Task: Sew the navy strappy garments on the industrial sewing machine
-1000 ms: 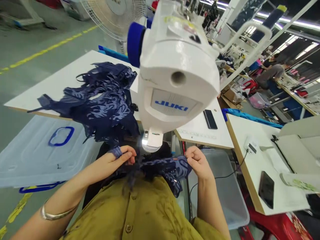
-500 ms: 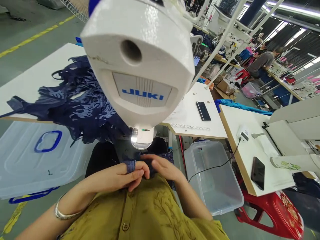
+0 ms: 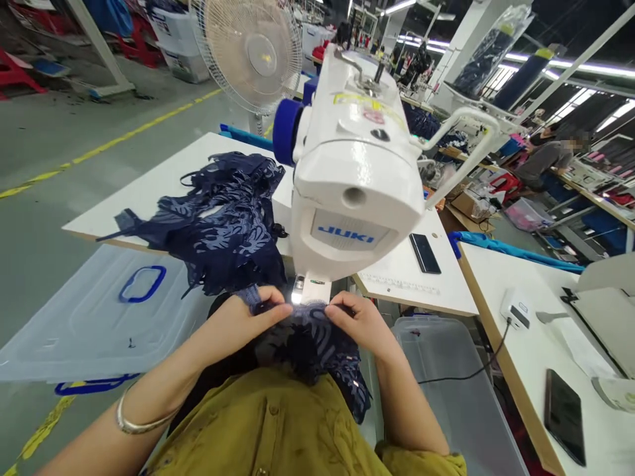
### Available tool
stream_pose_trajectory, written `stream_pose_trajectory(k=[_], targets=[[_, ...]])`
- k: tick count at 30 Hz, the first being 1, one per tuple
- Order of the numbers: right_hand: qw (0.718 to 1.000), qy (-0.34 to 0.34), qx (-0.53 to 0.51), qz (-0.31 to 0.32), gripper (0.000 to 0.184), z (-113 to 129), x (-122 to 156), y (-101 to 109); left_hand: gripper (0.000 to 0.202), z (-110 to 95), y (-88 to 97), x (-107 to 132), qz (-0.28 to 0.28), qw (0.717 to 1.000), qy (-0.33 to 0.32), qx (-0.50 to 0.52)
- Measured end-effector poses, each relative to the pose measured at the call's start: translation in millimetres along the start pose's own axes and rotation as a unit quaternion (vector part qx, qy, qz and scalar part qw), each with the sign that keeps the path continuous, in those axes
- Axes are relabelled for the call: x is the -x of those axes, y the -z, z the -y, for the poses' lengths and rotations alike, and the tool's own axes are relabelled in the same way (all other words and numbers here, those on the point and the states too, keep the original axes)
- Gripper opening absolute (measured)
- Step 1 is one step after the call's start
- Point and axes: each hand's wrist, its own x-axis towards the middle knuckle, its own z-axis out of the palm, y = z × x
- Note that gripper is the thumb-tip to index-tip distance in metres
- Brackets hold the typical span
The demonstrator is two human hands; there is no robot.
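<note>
A white JUKI sewing machine (image 3: 354,172) stands on a white table (image 3: 163,178) right in front of me, its lamp lit below the head. Dark blue patterned fabric (image 3: 223,225) lies heaped to the machine's left and runs under the head down into my lap. My left hand (image 3: 248,317) pinches the fabric just left of the lamp, a blue fabric band round one finger. My right hand (image 3: 360,317) grips the same fabric just right of the lamp. The needle area is hidden by the machine head.
A translucent lid with blue handles (image 3: 99,317) lies at my left; a clear plastic bin (image 3: 446,390) stands at my right. Black phones (image 3: 425,252) (image 3: 564,415) lie on the tables. A fan (image 3: 253,53) stands behind the table. Another person (image 3: 546,155) sits far right.
The view has pulled back and up from the machine head. My hands have moved apart from my chest to either side of the lamp, holding the fabric under the head.
</note>
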Motion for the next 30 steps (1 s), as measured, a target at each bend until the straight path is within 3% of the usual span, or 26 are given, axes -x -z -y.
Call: stream_pose_trajectory(k=[4, 7, 12, 17, 23, 26, 30], targets=[[0.999, -0.015, -0.013, -0.027, 0.026, -12.6, -20.2, 2.6, 0.031, -0.7, -5.8, -23.1, -0.051, 0.997, -0.024, 0.046], [1.0, 0.001, -0.029, -0.005, 0.025, -18.2, -19.3, 7.2, 0.033, 2.5, -11.2, -30.6, -0.038, 0.994, -0.045, 0.089], [0.997, 0.044, 0.008, 0.069, 0.02, -8.9, -7.9, 17.0, 0.028, 2.6, -13.5, -26.3, 0.012, 0.997, -0.052, 0.049], [0.99, 0.021, 0.072, -0.115, 0.019, 5.7, -16.3, -2.2, 0.026, -2.6, -13.4, -22.2, 0.025, 0.998, -0.05, 0.036], [0.946, 0.041, 0.258, -0.194, 0.01, 21.8, -19.0, -39.1, 0.027, -6.1, -17.4, -17.6, -0.009, 0.997, -0.054, 0.062], [0.94, 0.06, 0.271, -0.2, 0.011, 19.8, -20.2, -37.7, 0.027, -8.0, -18.7, -17.5, -0.041, 0.996, -0.052, 0.058], [0.943, 0.029, 0.25, -0.218, 0.013, 5.1, -29.5, -14.1, 0.03, -6.9, -22.4, -24.1, -0.086, 0.994, -0.046, 0.055]])
